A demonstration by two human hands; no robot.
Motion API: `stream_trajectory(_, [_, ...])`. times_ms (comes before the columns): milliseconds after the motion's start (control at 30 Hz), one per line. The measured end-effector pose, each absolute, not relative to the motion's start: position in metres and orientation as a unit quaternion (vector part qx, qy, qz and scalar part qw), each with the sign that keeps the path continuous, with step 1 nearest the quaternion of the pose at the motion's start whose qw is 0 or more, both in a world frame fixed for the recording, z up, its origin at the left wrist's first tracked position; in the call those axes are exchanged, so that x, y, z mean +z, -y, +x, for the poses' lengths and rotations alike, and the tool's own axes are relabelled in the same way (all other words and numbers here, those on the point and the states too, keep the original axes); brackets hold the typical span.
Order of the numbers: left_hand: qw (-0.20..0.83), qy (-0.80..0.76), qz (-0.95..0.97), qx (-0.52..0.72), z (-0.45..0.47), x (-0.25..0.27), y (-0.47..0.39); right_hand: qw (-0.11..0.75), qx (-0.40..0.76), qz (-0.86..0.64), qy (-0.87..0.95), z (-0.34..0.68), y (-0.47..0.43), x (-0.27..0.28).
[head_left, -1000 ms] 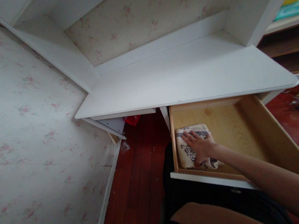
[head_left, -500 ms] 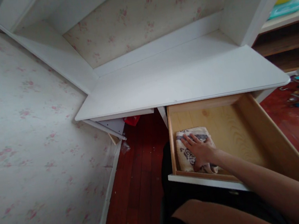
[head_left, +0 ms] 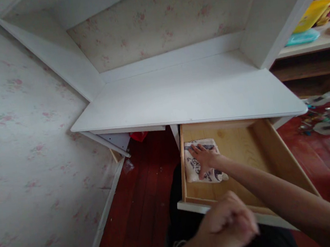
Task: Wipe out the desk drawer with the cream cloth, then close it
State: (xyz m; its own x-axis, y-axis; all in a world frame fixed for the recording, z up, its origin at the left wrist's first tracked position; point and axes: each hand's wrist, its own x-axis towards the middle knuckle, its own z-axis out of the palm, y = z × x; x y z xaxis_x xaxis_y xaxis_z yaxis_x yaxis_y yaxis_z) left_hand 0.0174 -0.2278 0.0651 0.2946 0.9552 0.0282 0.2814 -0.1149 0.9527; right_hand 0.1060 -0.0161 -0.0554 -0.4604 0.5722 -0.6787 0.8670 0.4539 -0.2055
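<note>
A folded cream towel (head_left: 194, 170) with a dark grey pattern lies at the left side of the pulled-out wooden drawer (head_left: 240, 150). My right hand (head_left: 204, 158) rests flat on top of it, fingers spread, palm down, not gripping. Closer to me, my left hand (head_left: 225, 220) is raised in front of the drawer's white front edge. Its fingers are curled into a loose fist, a little blurred, and I see nothing in it. A pale bracelet circles the left wrist.
Above the drawer runs a white desktop (head_left: 179, 93) with an upright frame behind. Floral wallpaper (head_left: 28, 136) is on the left. At right stand a shelf (head_left: 317, 44) with a yellow item (head_left: 312, 15) and some clutter (head_left: 327, 119) on the red floor (head_left: 142, 206).
My left hand has come into view from below, closed. My right hand stays on the towel, which now lies farther from the drawer's front. The view has shifted slightly.
</note>
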Motion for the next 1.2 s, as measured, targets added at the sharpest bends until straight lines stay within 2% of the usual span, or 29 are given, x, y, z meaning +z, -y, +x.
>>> stream_trajectory(100, [0.387,-0.571,0.601,0.403,-0.026,0.044,0.217,0.285,-0.269,0.447,-0.804,0.106,-0.004,-0.049])
stream_trajectory(233, [0.261,-0.628,0.616,0.398,-0.065,0.015,0.226,0.279,-0.261,0.468,-0.797,0.111,-0.035,-0.044])
stream_trajectory(533, [0.124,-0.585,0.713,0.366,-0.049,-0.007,0.213,0.215,-0.276,0.457,-0.818,0.149,-0.064,-0.061])
stream_trajectory(667, [0.144,-0.546,0.739,0.367,-0.049,-0.018,0.213,0.228,-0.272,0.464,-0.812,0.201,-0.059,-0.062])
stream_trajectory(867, [0.175,-0.579,0.704,0.373,-0.044,-0.026,0.215,0.219,-0.271,0.506,-0.789,0.287,-0.050,-0.064])
stream_trajectory(1033, [0.161,-0.576,0.709,0.374,-0.043,-0.028,0.213,0.224,-0.252,0.498,-0.799,0.300,-0.025,-0.065])
stream_trajectory(1200, [0.162,-0.578,0.699,0.389,-0.040,-0.030,0.215,0.205,-0.254,0.476,-0.817,0.300,0.045,-0.068])
